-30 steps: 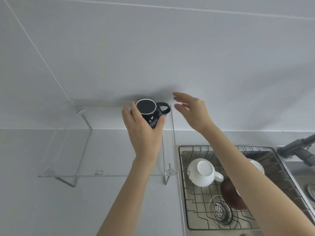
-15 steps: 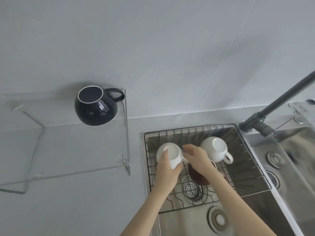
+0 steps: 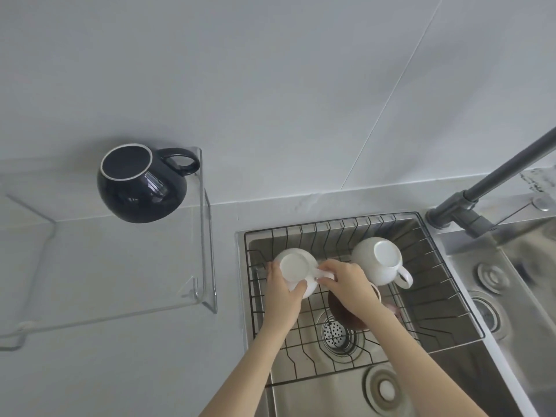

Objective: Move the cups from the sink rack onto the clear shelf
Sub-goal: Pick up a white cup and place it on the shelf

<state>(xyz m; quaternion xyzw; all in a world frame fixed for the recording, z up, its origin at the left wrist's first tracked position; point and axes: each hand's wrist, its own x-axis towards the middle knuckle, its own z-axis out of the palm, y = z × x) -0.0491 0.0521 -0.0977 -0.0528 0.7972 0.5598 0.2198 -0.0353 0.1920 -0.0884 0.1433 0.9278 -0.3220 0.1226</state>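
A dark blue round cup (image 3: 141, 185) stands upside down at the right end of the clear shelf (image 3: 120, 284), handle to the right. In the wire sink rack (image 3: 421, 299) lies an upturned white cup (image 3: 293, 267). My left hand (image 3: 281, 291) grips its body from below-left, and my right hand (image 3: 346, 282) pinches its handle. A second white cup (image 3: 380, 260) rests upside down to the right. A brown cup (image 3: 346, 311) sits mostly hidden under my right wrist.
The rack sits in a steel sink with a drain strainer (image 3: 335, 334). A grey faucet (image 3: 487, 188) rises at the right, beside a second basin (image 3: 511, 296). A grey counter and wall surround the shelf.
A second ago my left hand set the dark cup on the shelf. Both hands then dropped to the rack and closed on the left white cup, now held slightly firmer.
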